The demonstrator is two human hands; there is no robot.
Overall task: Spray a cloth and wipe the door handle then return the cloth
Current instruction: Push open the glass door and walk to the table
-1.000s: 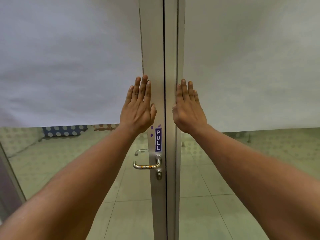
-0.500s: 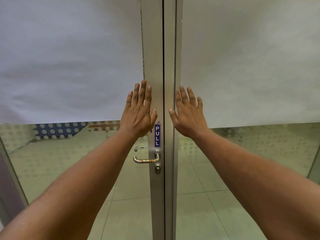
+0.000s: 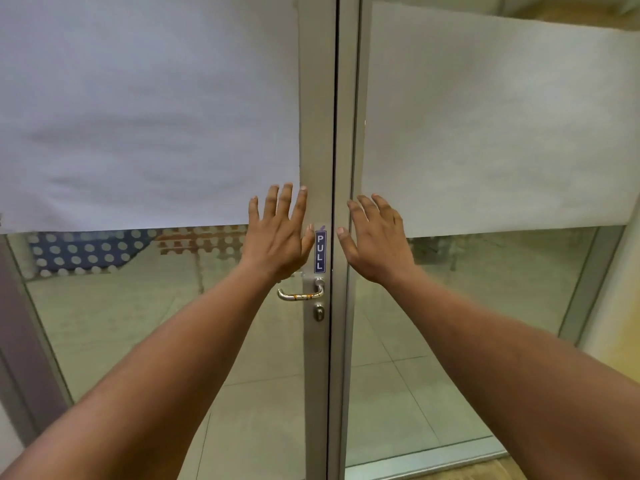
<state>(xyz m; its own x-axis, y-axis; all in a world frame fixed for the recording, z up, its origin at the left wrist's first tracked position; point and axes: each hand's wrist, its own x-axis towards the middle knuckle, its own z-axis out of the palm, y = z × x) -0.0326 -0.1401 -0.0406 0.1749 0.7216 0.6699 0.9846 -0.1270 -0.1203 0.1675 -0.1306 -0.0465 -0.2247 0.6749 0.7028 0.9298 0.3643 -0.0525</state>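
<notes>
The door handle (image 3: 300, 294) is a curved lever of shiny metal with faint orange marks along its underside. It sits on the metal frame (image 3: 317, 133) of the left door, just left of the seam where the two doors meet. Directly below it is a small round keyhole (image 3: 319, 312), and directly above it a narrow blue sign (image 3: 320, 251) reads PULL in white letters, top to bottom.

The left hand (image 3: 277, 237) is raised just above and left of the handle, palm toward the door, its fingers (image 3: 284, 202) spread and holding nothing; its wrist partly covers the handle's far end. The right hand (image 3: 377, 244) is held up on the other side of the seam, in front of the right door, fingers also spread and empty. Whether either palm touches the glass cannot be told.

Both doors are glass, with a white frosted panel (image 3: 149, 109) across the upper part and clear glass below, through which a tiled floor (image 3: 263, 427) shows.
</notes>
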